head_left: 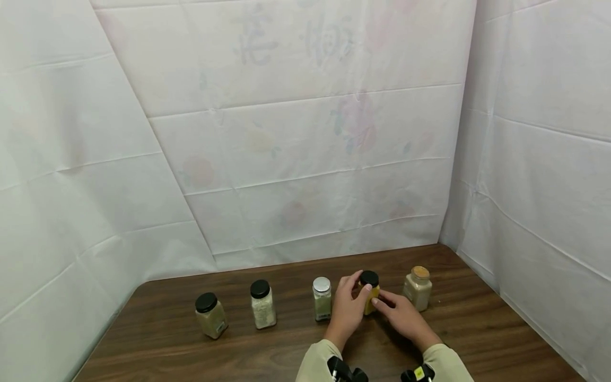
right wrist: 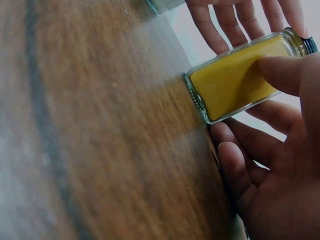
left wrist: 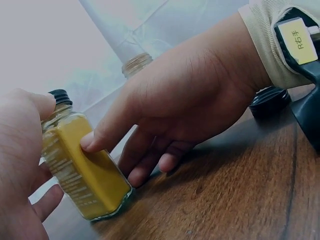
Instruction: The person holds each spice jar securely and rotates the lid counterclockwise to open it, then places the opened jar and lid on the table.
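Note:
A square glass jar of yellow powder (head_left: 369, 302) with a black lid (head_left: 369, 278) stands on the wooden table. My left hand (head_left: 347, 307) grips the lid with thumb and fingers; the left wrist view shows the thumb against this lid (left wrist: 61, 97). From the other side my right hand (head_left: 403, 318) holds the glass body, its thumb (right wrist: 282, 72) pressed on the front face. In the right wrist view the jar's base (right wrist: 197, 100) meets the table. Part of the far side is hidden by my fingers.
Left of my hands stand a silver-lidded jar of green powder (head_left: 322, 300), a black-lidded pale jar (head_left: 263, 305) and a black-lidded brownish jar (head_left: 211, 317). On the right is a lidless jar (head_left: 417, 289). A loose black lid (left wrist: 270, 102) lies by my right wrist. White cloth (head_left: 296, 159) surrounds the table.

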Demonstrator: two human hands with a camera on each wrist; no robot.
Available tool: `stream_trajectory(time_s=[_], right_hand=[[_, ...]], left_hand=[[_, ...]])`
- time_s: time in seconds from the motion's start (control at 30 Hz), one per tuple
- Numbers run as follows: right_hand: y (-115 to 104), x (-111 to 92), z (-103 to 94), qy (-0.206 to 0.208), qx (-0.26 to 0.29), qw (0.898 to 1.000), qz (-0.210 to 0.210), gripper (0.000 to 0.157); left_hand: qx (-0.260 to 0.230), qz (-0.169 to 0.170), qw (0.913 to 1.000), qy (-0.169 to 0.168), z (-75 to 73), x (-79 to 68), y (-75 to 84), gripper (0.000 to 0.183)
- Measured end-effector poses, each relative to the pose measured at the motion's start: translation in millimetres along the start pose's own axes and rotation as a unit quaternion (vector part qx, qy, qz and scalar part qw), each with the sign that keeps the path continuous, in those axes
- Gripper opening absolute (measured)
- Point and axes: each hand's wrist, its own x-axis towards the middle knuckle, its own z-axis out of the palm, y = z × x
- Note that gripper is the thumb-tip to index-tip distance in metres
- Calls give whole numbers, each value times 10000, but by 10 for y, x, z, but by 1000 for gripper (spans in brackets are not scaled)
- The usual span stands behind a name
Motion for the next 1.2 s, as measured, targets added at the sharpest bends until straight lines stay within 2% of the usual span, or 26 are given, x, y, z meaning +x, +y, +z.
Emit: stream_trajectory(time_s=[0.13, 0.3, 0.63, 1.2], right_hand=[[-6, -5, -12, -79, 69, 9999, 10, 64], [-2, 2, -14, -129, 81, 9999, 37, 64], [13, 2, 14, 119, -37, 9998, -132, 62], [-14, -11, 8, 129, -61, 9998, 109, 67]], left_hand=[[-6, -36, 10000, -27, 5, -4, 7, 46], [0, 91, 10000, 18, -1, 11, -3, 44], [-106, 264, 9995, 162, 8, 35, -34, 45], [-101, 363, 9985, 408, 4, -26, 61, 43]])
